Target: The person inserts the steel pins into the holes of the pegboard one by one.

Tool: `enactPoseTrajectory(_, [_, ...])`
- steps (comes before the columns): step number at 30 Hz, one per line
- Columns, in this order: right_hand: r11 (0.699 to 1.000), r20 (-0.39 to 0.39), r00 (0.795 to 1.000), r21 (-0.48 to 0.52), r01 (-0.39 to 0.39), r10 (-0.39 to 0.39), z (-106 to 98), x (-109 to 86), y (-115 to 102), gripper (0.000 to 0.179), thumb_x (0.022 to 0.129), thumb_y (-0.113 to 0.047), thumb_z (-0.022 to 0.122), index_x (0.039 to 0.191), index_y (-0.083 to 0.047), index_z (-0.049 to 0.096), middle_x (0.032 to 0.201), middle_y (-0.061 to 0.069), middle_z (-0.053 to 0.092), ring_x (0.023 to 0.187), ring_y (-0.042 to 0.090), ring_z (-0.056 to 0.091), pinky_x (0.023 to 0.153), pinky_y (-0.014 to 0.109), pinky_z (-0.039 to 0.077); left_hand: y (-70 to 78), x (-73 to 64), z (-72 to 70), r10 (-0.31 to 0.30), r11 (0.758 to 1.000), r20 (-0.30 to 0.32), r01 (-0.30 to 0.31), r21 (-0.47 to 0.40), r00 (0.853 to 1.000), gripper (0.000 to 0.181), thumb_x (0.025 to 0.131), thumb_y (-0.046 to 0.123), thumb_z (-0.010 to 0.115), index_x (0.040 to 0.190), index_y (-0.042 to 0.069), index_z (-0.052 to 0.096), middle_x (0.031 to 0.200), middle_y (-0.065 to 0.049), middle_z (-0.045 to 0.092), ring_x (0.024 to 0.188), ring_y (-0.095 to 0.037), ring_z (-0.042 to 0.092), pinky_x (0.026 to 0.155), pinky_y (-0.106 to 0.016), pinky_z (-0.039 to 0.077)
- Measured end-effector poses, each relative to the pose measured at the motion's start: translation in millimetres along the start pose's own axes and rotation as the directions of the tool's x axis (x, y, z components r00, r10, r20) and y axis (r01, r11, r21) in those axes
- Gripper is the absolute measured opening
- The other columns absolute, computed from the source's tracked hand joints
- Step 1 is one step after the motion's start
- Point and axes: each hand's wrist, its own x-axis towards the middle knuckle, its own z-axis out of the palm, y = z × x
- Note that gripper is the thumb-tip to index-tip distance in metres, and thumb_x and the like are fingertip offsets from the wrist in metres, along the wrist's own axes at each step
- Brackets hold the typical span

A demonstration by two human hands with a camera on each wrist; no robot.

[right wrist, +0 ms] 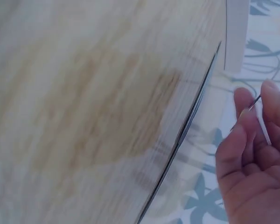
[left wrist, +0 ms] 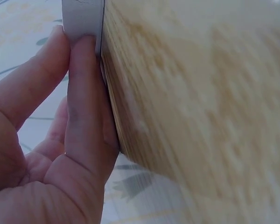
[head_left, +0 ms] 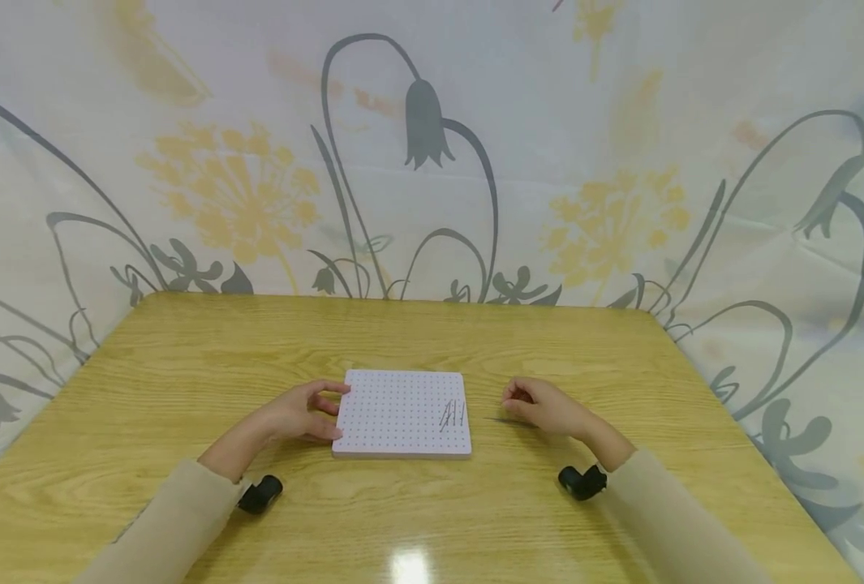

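A white pegboard [head_left: 395, 410] with rows of small holes lies flat on the table. Several thin metal pins [head_left: 453, 414] stand in its right part, some of them leaning. My left hand [head_left: 303, 412] touches the board's left edge, with fairly straight thumb and fingers spread along it. In the left wrist view two fingertips press against the white edge [left wrist: 82, 18]. To the right of the board, my right hand [head_left: 544, 405] pinches a thin metal pin [right wrist: 255, 101] between thumb and fingertips. Slender dark metal pieces [right wrist: 179, 135] lie on the table beside that hand.
The wooden table [head_left: 373, 519] ends at a patterned curtain [head_left: 432, 162] behind and at the sides. Each wrist wears a black camera, the left camera [head_left: 260, 495] and the right camera [head_left: 582, 483], both low over the tabletop.
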Motion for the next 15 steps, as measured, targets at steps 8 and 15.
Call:
enactPoseTrajectory(8, [0.997, -0.03, 0.999, 0.065, 0.037, -0.035, 2.9, -2.0, -3.9, 0.014, 0.092, -0.006, 0.058, 0.099, 0.005, 0.063, 0.089, 0.01, 0.063, 0.075, 0.02, 0.06, 0.065, 0.028, 0.051, 5.8, -4.9, 2.5, 0.005, 1.0, 0.009, -0.004, -0.01, 1.0, 0.069, 0.076, -0.008, 0.072, 0.136, -0.002, 0.04, 0.107, -0.019, 0.046, 0.085, -0.022, 0.053, 0.072, -0.033, 0.052])
enactPoseTrajectory(15, [0.987, -0.05, 0.997, 0.148, 0.065, -0.058, 9.0, -3.3, -13.6, 0.015, 0.091, -0.007, 0.059, 0.097, 0.006, 0.063, 0.086, 0.015, 0.065, 0.075, 0.027, 0.063, 0.066, 0.032, 0.053, 5.9, -5.1, 2.4, 0.01, 1.0, 0.02, -0.01, -0.026, 1.0, 0.069, 0.076, -0.008, 0.071, 0.137, -0.002, 0.038, 0.107, -0.019, 0.046, 0.085, -0.021, 0.053, 0.072, -0.033, 0.052])
